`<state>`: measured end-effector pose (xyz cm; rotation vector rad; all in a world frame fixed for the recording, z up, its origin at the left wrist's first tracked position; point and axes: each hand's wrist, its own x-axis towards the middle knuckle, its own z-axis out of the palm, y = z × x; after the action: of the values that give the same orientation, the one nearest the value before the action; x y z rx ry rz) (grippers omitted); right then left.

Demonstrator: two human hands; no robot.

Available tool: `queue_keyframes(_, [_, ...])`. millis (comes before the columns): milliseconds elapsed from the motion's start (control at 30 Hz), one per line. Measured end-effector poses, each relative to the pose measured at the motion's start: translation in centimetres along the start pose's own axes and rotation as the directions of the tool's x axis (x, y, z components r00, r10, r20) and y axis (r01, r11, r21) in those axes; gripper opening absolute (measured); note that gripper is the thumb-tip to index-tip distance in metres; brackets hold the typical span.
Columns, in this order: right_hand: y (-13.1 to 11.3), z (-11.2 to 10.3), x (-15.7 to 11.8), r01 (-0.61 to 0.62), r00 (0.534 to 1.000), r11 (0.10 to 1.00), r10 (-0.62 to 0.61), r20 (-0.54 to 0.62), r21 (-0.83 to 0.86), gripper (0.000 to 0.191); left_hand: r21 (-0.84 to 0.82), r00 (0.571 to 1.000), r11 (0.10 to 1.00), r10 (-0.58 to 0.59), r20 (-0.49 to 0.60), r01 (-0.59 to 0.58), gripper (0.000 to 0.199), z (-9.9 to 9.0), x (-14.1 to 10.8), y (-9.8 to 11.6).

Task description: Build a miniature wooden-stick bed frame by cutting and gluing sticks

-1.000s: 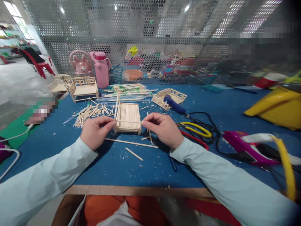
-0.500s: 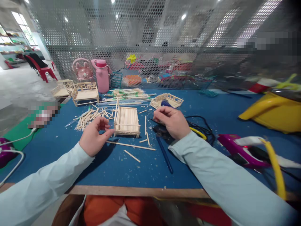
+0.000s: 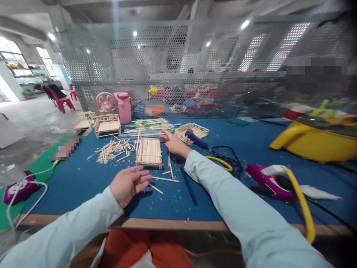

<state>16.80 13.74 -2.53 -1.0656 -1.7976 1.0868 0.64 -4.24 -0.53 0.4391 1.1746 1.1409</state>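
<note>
1. Stick benches stood at the worktop's far-left corner, perhaps set aside.
2. Loose sticks lay heaped, probably for reach.
3. The open left hand hung near the front edge.
4. The slatted frame sat mid-worktop.
5. The open right hand was near its far-right corner.
6. Another frame propped a glue gun, perhaps sparing the surface.
7. Offcuts littered the worktop; a perforated screen lined its far edge.

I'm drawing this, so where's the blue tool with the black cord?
In the head view, the blue tool is just right of centre, right of the right hand, its front end overlapping the stick tray.
</note>
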Motion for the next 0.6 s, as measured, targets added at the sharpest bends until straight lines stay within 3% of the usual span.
queue_keyframes(133, [0.6, -0.3, -0.5, -0.008, 0.998, 1.000, 0.008, 0.062, 0.006, 0.058, -0.025, 0.998, 0.998, 0.057, -0.027, -0.058, 0.025, 0.3, 1.4, 0.3])
queue_keyframes(400, [0.4, -2.4, -4.2, -0.060, 0.998, 0.998, 0.060, 0.023, 0.005, 0.049, 0.041, 0.986, 0.985, 0.165, 0.005, -0.165, 0.037, -1.8, 3.2, 2.5])
queue_keyframes(600, [-0.5, -1.6, -6.0, -0.093, 0.994, 0.995, 0.091, 0.067, 0.030, 0.051, 0.083, 0.983, 0.980, 0.184, -0.003, -0.183, 0.038, -3.0, 4.5, 4.4])
